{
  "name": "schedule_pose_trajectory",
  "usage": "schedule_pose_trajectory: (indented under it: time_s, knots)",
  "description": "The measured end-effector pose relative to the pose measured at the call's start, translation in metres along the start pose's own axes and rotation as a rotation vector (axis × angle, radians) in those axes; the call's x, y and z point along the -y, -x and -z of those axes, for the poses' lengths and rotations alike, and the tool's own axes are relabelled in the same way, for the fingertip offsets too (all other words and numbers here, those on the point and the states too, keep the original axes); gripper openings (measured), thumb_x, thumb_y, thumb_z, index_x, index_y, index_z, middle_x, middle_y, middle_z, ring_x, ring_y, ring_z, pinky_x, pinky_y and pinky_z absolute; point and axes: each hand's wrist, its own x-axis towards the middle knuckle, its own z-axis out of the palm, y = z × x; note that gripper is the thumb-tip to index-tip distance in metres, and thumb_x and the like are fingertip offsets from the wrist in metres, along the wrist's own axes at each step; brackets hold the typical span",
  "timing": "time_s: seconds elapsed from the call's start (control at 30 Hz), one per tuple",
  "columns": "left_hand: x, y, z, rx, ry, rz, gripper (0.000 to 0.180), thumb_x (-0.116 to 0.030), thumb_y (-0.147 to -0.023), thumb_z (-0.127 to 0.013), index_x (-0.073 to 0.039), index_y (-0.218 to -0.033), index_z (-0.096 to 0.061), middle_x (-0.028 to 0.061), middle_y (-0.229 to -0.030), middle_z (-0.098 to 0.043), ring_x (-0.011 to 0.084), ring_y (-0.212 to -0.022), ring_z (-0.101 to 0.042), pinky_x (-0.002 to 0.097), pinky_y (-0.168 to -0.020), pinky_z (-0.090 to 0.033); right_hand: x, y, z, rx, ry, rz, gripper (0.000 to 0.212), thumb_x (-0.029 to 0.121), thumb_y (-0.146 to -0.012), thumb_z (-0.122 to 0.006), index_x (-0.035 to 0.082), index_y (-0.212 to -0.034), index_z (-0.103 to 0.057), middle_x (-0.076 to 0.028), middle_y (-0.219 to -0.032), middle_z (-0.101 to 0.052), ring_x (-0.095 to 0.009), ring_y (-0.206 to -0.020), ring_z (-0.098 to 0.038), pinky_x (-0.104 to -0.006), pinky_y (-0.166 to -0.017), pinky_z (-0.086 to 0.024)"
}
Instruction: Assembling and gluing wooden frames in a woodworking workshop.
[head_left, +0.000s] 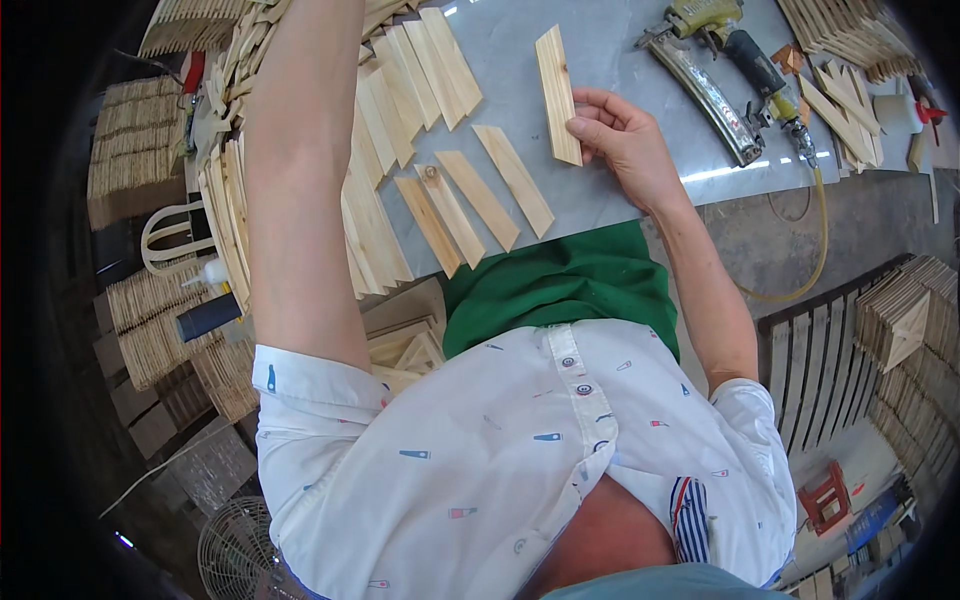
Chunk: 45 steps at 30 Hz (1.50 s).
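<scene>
Between the thumb and fingers of my right hand (622, 138) is a pale wooden slat (556, 90) with slanted ends, pinched near its lower end above the grey tabletop (610, 60). My left arm (305, 140) reaches up past the top edge of the picture, so its hand is out of sight. Left of the held slat, a loose slat (514, 181) lies by itself on the table. Beside it, several more angled slats (455, 207) rest at the near edge. Rows of similar pale slats (420, 75) lie close to my left arm.
A nail gun (715, 85) with a yellow air hose (822, 230) lies at the table's far right. Wooden offcuts (845, 110) and a white bottle (897, 114) are beyond it. Stacked wooden pieces (135, 145) stand at the left. A fan (240, 545) is at lower left.
</scene>
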Motion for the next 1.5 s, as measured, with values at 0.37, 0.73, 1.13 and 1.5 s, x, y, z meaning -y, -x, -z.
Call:
schedule_pose_trajectory:
  time_s: [0.37, 0.73, 1.13, 1.5]
  knots:
    - [-0.014, 0.314, -0.022, 0.785, -0.16, 0.188, 0.038, -0.021, -0.092, -0.062, 0.0, -0.124, -0.059, 0.0076, -0.108, -0.064, 0.018, -0.099, -0.06, 0.0298, -0.085, -0.048, 0.009, 0.007, -0.001, 0.103, -0.057, -0.111, 0.034, 0.013, -0.093, -0.06, -0.001, -0.124, -0.057, 0.0, -0.09, -0.062, -0.005, -0.069, -0.053, -0.0195, -0.061, -0.044]
    - [0.022, 0.36, -0.025, 0.415, -0.134, 0.098, 0.046, -0.023, -0.084, -0.071, -0.002, -0.122, -0.059, 0.0094, -0.108, -0.062, 0.0179, -0.093, -0.061, 0.0305, -0.081, -0.048, 0.008, 0.022, -0.023, 0.063, 0.543, -0.06, 0.035, 0.023, -0.095, -0.055, -0.002, -0.119, -0.06, -0.006, -0.093, -0.066, -0.013, -0.079, -0.061, -0.0279, -0.072, -0.05]
    - [0.036, 0.483, 0.064, 0.018, -0.753, -0.287, 0.05, -0.017, -0.08, -0.072, 0.002, -0.123, -0.055, 0.0206, -0.121, -0.054, 0.0367, -0.113, -0.051, 0.0407, -0.097, -0.041, -0.01, 0.02, -0.017, -0.192, 1.237, 0.256, 0.03, 0.02, -0.086, -0.062, 0.0, -0.108, -0.064, -0.017, -0.09, -0.066, -0.029, -0.082, -0.065, -0.0358, -0.075, -0.05]
    - [0.074, 0.491, 0.064, 0.243, -0.789, -0.195, 0.048, -0.009, -0.085, -0.063, 0.001, -0.13, -0.049, 0.0261, -0.134, -0.045, 0.0422, -0.124, -0.042, 0.0436, -0.106, -0.034, -0.043, 0.008, -0.038, -0.016, 1.304, 0.237, 0.022, 0.019, -0.081, -0.056, 0.001, -0.089, -0.064, -0.021, -0.094, -0.062, -0.04, -0.089, -0.059, -0.0466, -0.08, -0.049]
